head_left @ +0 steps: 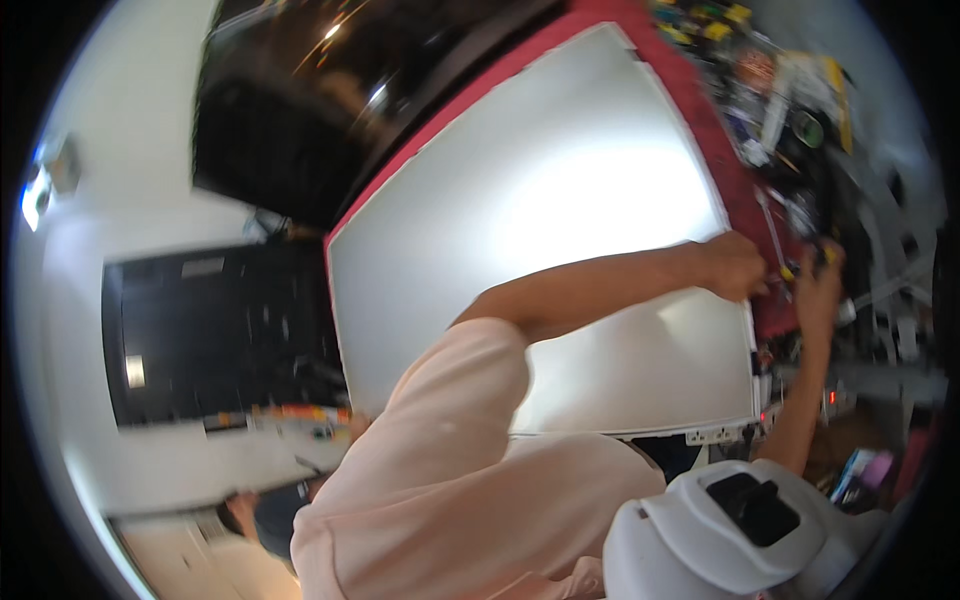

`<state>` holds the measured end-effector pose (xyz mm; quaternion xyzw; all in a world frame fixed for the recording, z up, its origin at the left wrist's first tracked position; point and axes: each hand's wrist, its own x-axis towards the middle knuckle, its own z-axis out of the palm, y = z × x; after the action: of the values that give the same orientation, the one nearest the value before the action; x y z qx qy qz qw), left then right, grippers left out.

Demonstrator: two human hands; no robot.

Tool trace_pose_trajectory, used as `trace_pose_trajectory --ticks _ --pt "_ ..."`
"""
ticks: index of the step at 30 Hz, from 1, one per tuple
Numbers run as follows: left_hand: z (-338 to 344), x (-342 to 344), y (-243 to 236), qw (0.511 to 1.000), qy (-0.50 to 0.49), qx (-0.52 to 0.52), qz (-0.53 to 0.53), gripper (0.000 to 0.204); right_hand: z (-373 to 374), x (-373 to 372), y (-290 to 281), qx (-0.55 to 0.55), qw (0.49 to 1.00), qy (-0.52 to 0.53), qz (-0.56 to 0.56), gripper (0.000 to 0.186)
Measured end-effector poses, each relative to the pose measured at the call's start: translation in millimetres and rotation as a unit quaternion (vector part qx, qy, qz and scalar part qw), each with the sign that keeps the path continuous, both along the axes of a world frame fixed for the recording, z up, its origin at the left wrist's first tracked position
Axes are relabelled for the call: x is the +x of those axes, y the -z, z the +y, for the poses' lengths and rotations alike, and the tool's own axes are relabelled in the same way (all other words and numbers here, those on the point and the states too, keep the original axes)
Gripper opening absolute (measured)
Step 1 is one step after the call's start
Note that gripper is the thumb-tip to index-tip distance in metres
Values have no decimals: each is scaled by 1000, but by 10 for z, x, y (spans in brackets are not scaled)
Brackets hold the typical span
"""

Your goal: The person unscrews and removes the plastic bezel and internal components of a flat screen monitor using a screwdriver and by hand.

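Note:
A large white panel [430, 220] with a thin pale frame lies before me, reflecting bright light. My left arm reaches across it. My left hand [735, 268] is closed at the panel's right edge; what its fingers hold, if anything, is hidden. Just to the right, my right hand [820, 290] is closed around a small black and yellow tool [826, 256], whose kind is too blurred to tell. The two hands are a short way apart. A thin metal tool [770, 225] lies beyond them on the red cloth [690, 100].
Cluttered tools and parts [790, 120] line the right side. A large dark screen [290, 110] stands at the far left, with another screen [220, 335] on the wall. Power sockets [712, 437] sit by the near edge. Another person [280, 515] is at the lower left.

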<state>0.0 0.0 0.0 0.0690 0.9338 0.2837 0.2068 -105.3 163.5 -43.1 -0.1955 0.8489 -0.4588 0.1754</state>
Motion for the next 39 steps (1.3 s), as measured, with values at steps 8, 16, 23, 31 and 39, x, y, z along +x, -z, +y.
trace_pose_trajectory --ticks 8,16,23,31,39 --pt "-11 46 85 999 4 22 27 38 44 24 124 -15 995 79 -66 40" --pt "-69 98 64 999 17 41 30 35 -152 65 64 -371 828 280 -313 33" --pt "-73 -199 226 994 104 38 19 24 -253 15 181 -425 750 372 -344 25" --pt "-368 -254 145 992 116 10 -52 28 -480 150 10 -495 710 378 -330 17" --pt "-208 -314 33 976 142 51 -156 21 -331 244 -10 -530 675 387 -337 15"
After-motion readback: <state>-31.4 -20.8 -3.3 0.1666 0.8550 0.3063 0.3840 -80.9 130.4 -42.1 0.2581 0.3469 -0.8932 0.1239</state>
